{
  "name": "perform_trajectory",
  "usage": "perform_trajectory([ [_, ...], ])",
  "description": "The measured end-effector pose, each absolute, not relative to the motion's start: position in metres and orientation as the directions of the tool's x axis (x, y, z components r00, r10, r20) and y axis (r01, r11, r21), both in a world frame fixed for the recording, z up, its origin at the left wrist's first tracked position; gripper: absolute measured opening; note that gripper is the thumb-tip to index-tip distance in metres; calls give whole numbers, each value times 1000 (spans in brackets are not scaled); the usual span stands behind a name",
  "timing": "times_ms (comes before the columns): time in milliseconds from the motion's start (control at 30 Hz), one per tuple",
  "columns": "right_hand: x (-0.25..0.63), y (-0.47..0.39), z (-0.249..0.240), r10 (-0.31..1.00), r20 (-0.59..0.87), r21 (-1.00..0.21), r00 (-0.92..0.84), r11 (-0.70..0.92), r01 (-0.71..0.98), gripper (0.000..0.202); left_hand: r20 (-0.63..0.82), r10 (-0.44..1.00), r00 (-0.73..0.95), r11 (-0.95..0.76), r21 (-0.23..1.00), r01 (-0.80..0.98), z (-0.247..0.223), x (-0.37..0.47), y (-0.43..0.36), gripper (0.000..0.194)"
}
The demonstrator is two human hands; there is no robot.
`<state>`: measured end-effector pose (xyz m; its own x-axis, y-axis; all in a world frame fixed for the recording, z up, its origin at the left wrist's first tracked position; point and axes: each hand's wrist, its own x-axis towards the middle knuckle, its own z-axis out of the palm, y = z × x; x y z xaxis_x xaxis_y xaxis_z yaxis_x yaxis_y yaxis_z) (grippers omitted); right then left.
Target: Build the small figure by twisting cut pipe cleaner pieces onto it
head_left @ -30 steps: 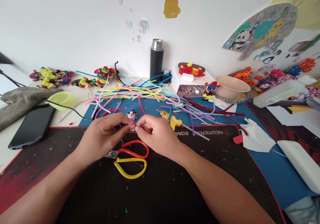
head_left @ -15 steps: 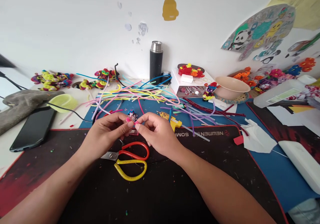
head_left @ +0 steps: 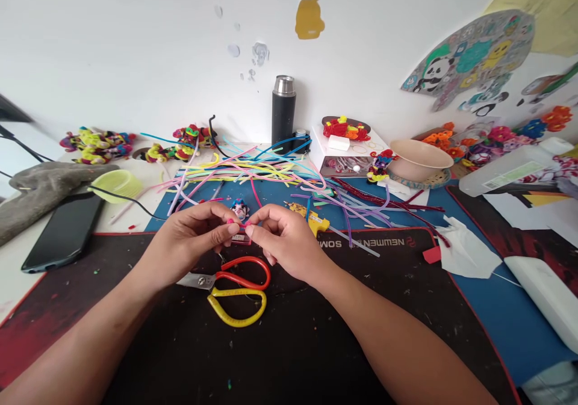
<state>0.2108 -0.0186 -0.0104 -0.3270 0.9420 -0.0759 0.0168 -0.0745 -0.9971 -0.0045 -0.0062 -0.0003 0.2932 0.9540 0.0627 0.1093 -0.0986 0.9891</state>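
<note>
Pinching a small pink piece (head_left: 241, 224) at its left end with the left hand (head_left: 187, 236), grip drawn down tight between thumb and index finger, and pinching at its right end with the right hand (head_left: 289, 242), grip just as narrow! Hovering above the black mat (head_left: 280, 357), out in front of the table's far clutter. Running its long axis left to right, nearly level, pointing one end into each hand and hiding both tips partly behind the fingers. Sitting right behind it, a little doll's head (head_left: 240, 209), crowding the space beyond the fingertips. Lying below, on the near side, scissors (head_left: 239, 290), pointing handles right and blades left, tucking under the left wrist. Resting just beyond the right hand, a yellow glue gun (head_left: 316, 219). Sprawling farther back, a tangle of colourful pipe cleaners (head_left: 253, 169), and standing upright behind that, a black flask (head_left: 283, 116). Lying off to the left, a dark phone (head_left: 63, 230).
</note>
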Motion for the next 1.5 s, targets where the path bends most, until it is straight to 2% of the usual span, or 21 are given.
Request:
perform_trajectory([
  [233,211,-18,-9,934,-111,-993,-338,-116,7,10,6,959,283,-69,975,212,7,-1,-6,45],
  [400,211,-18,-10,939,-102,-995,-327,-102,17,10,49,971,236,-112,958,263,6,2,-8,51],
  [633,210,-18,-14,945,-56,-997,-322,-70,-31,16,130,964,232,-194,939,283,2,0,-11,45],
  [900,211,-22,-8,957,38,-983,-287,87,162,14,181,953,243,-270,872,409,-1,-5,-8,38],
  [1067,213,-22,-13,928,73,-944,-365,182,275,10,242,893,378,-414,772,483,4,-10,-4,24],
  [1167,213,-22,-15,934,40,-956,-355,140,259,10,236,895,379,-411,765,496,5,-10,-4,24],
  [1367,211,-21,-15,950,1,-987,-314,50,149,18,198,950,243,-290,848,444,2,-5,-7,30],
  [1500,210,-22,-16,949,-9,-993,-314,29,116,20,190,952,240,-278,866,415,5,0,-9,32],
])
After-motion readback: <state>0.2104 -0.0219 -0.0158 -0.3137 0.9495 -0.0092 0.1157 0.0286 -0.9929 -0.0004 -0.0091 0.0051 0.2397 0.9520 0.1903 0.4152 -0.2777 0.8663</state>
